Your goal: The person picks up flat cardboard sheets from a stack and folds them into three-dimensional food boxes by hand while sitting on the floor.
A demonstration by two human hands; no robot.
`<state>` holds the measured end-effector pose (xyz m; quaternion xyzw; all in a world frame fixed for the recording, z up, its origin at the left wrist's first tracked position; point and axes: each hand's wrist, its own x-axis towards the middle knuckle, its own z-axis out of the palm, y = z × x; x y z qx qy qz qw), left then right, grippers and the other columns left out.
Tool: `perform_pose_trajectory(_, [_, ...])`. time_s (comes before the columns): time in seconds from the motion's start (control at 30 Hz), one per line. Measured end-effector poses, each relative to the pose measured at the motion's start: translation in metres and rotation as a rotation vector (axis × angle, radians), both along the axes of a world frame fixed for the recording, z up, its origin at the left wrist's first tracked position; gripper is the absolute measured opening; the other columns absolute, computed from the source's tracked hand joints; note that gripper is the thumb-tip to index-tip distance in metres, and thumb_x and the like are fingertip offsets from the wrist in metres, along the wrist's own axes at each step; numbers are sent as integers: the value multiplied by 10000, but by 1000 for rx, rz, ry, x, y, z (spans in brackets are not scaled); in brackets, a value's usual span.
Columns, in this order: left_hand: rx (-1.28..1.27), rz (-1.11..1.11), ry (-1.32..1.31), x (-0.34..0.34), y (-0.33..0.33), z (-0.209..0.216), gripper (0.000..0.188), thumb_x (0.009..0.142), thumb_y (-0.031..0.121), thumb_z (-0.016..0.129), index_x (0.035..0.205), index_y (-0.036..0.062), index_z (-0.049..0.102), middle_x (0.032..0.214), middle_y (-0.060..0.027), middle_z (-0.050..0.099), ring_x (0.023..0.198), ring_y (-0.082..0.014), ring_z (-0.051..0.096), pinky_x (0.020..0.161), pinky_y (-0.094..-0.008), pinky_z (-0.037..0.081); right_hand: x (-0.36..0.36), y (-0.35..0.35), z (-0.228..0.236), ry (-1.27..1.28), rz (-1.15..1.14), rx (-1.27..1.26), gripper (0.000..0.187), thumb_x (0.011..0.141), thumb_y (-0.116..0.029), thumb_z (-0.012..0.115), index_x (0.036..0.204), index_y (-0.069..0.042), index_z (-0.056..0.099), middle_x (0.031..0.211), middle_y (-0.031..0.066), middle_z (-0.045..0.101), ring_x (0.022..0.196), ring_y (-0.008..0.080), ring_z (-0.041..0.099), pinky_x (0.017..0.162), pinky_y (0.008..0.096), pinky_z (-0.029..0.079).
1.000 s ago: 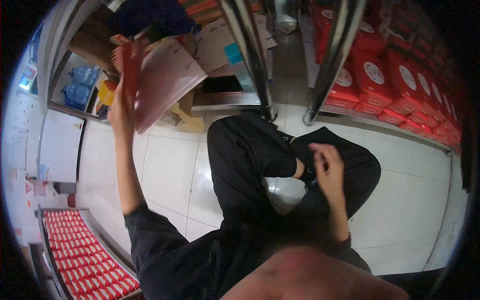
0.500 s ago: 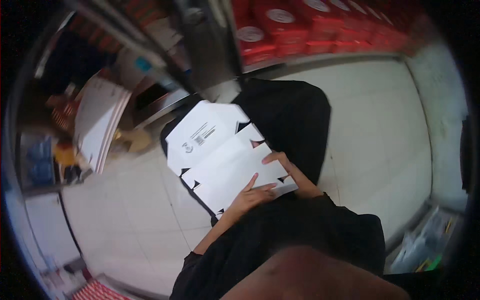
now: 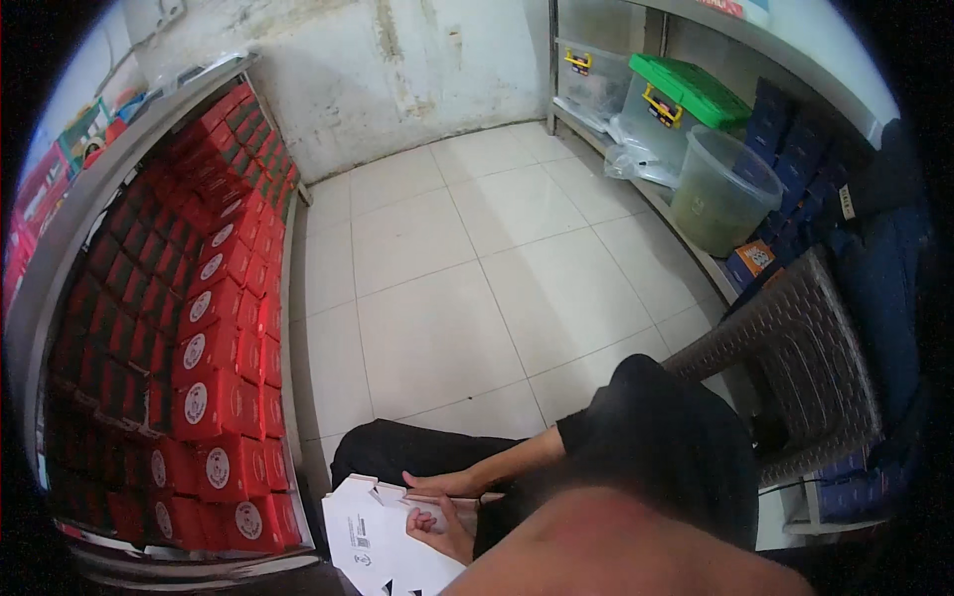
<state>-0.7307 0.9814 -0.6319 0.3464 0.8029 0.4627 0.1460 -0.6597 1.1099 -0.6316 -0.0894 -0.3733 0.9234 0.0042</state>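
The right hand, fingers nearly straight, and the left hand, half curled, touch the white cardboard, their grip unclear.

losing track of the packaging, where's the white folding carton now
In the head view, the white folding carton is at the bottom edge, left of centre, by the left hand and right hand, right of the stacked red boxes.

Right hand and left hand touch white card; red boxes line the rack's edge. A bucket stands at the shelf's edge.
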Motion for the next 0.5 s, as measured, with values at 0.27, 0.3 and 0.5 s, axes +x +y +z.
perform_pose_trajectory(0.27, [131, -27, -147, -12, -1, -43, 482, 880, 312, 706, 1160, -19, 496, 1013, -116, 517, 914, -225, 497, 853, -326, 415, -21, 4, 7, 79, -75, 260, 927, 862, -777, 40, 1559, -166, 32, 1617, 63, 65, 1480, 181, 51, 1191, 336, 89])
perform_pose_trajectory(0.3, [125, -10, -163, -13, 2, -40, 453, 890, 292, 691, 1158, -20, 502, 1020, -120, 525, 925, -227, 505, 859, -327, 420, -34, 4, -11, 131, -66, 235, 928, 856, -775, 18, 1560, -171, 47, 1615, 64, 81, 1478, 187, 64, 1191, 349, 74])
perform_pose_trajectory(0.5, [68, -48, -313, 13, 30, -39, 312, 940, 191, 615, 1149, -26, 531, 1054, -142, 566, 980, -238, 544, 889, -336, 446, 17, 52, -61, 153, -10, 1403, 610, 1050, -413, 78, 1546, -57, 74, 1618, 96, 122, 1482, 178, 68, 1168, 467, -103])
